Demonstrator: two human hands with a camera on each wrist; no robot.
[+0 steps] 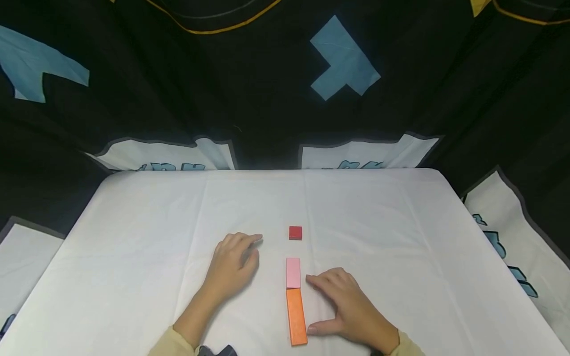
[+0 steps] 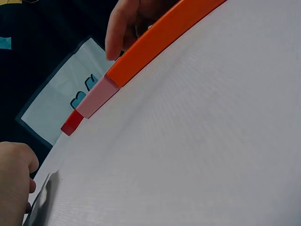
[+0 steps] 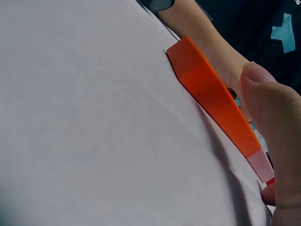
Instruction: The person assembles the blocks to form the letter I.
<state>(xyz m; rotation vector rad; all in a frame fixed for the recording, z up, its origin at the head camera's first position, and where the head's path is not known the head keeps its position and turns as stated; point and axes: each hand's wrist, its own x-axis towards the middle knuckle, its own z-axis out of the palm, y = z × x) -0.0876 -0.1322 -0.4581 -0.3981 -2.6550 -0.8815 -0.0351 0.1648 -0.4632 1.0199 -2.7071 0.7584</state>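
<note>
A long orange block (image 1: pixel 297 316) lies lengthwise on the white table. A shorter pink block (image 1: pixel 293 273) meets its far end, and a small red block (image 1: pixel 295 233) sits apart, farther back in nearly the same line. My left hand (image 1: pixel 232 262) is left of the pink and red blocks, fingers loosely bent around nothing. To the right of the orange and pink blocks, my right hand (image 1: pixel 345 306) has thumb and fingers spread wide. Its thumb is close to the orange block's near end; the right wrist view shows the thumb (image 3: pixel 275 108) partly hiding the row's far end.
The white cloth (image 1: pixel 378 217) covering the table has faint fold lines. Behind its far edge hangs a dark curtain (image 1: pixel 267 89) with blue and white shapes.
</note>
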